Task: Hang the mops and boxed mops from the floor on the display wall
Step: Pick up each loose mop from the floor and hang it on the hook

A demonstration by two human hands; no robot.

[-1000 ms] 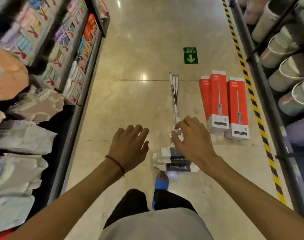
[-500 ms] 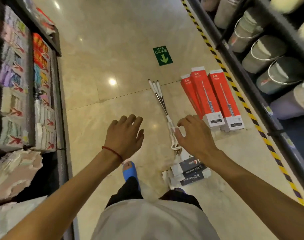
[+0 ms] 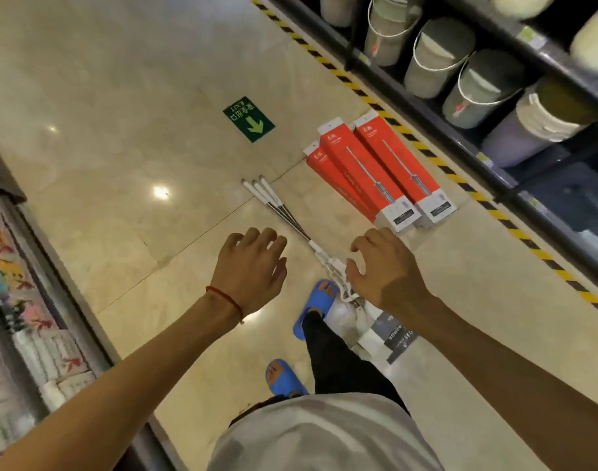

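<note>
Well, far on the left stands a shelf full of colourful packs. Next comes the left hand, held out over the shiny floor with its fingers loose and a little apart, holding nothing. A red string is tied round its wrist. Past the hand, a green arrow sign is stuck flat on the floor. Three thin mops lie side by side on the floor in the middle, with their heads near a foot in a blue slipper. The right hand is above the mops, fingers bent like a claw, with nothing in them. Just right of the mops, three red boxed mops lie flat on the floor, packed close together. A yellow and black stripe runs beside them, and then comes a dark shelf with big round bins
</note>
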